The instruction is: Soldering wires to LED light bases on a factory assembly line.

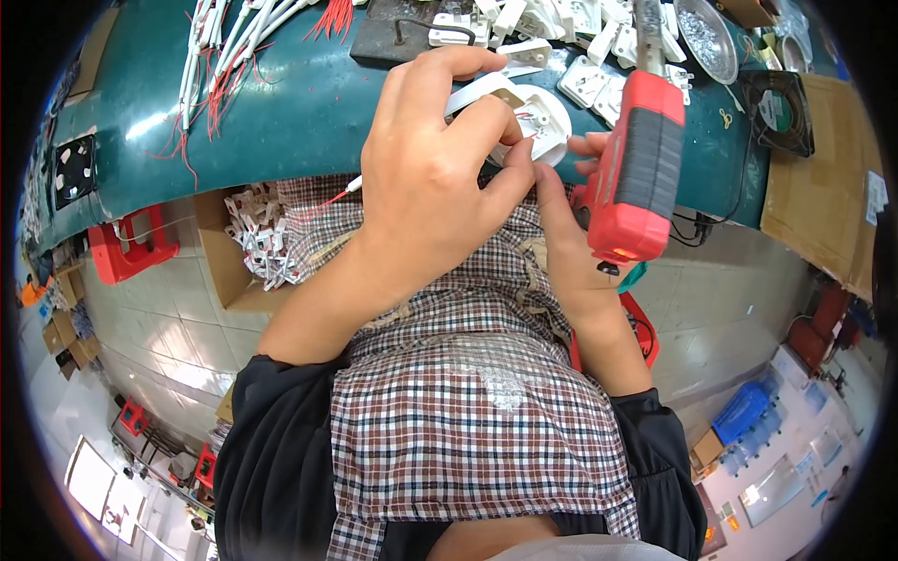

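Observation:
A rounded white plastic housing (pixel 545 119), its inside showing, lies by the table's near edge under my fingers. Thin red wire shows inside it, close to the pinched thumb and forefinger of my left hand (pixel 435 154); what exactly they grip is mostly hidden. A white cable end (pixel 354 184) with red wires hangs beside the left wrist. My right hand (pixel 572 210) is wrapped round a red gun-shaped tool (pixel 636 168) with a dark ribbed grip and a metal nose pointing away. The right thumb reaches to the left fingertips. The tool covers part of that hand.
White plastic parts (pixel 585 82) are heaped at the far side, by a dark metal block (pixel 379 37) and a metal dish (pixel 706 42). White cables (pixel 224 56) lie at left. A small fan (pixel 778 112) stands right; a carton of parts (pixel 267 238) sits below left.

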Demonstrator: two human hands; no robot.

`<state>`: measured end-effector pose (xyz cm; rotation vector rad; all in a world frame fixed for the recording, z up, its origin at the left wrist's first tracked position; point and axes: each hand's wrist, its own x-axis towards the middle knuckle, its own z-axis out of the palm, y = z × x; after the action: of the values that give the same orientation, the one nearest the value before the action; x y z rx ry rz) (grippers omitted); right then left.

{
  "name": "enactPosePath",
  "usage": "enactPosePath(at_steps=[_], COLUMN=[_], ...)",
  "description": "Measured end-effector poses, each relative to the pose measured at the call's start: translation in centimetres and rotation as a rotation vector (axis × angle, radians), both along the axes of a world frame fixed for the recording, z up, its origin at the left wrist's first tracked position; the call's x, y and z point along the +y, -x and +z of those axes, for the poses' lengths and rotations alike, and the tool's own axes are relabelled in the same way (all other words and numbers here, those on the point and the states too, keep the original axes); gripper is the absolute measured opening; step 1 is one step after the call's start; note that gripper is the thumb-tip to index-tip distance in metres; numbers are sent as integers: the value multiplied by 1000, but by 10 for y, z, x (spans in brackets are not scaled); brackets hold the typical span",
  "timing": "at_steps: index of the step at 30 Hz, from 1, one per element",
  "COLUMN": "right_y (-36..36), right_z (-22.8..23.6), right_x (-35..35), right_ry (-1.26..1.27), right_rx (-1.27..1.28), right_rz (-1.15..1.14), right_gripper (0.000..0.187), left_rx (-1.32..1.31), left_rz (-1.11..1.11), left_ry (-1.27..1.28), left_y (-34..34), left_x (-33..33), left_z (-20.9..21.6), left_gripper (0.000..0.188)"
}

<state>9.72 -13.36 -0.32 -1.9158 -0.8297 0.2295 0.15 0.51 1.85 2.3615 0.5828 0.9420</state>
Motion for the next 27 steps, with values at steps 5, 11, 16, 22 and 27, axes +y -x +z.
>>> enactPosePath(at_steps=[5,11,16,22,27], right_y=[-4,4,2,3,-2], right_z=[-1,-4,-14,-9,10], right_x=[2,1,-2,1,-10], right_ry=[-75,-60,-41,-102,-63], right_rx=[40,91,12,124,94], right_rz=[28,-39,-39,-37,9], right_gripper=[68,70,68,65,49], left_rx=[9,-33,20,55,68], left_rz=[-50,-74,-89,-108,-151], left_ry=[116,126,18,40,59], left_y=[0,-3,2,3,5], left_x=[1,8,6,9,13], left_z=[-2,1,3,2,2], left_gripper=[15,14,15,13,12])
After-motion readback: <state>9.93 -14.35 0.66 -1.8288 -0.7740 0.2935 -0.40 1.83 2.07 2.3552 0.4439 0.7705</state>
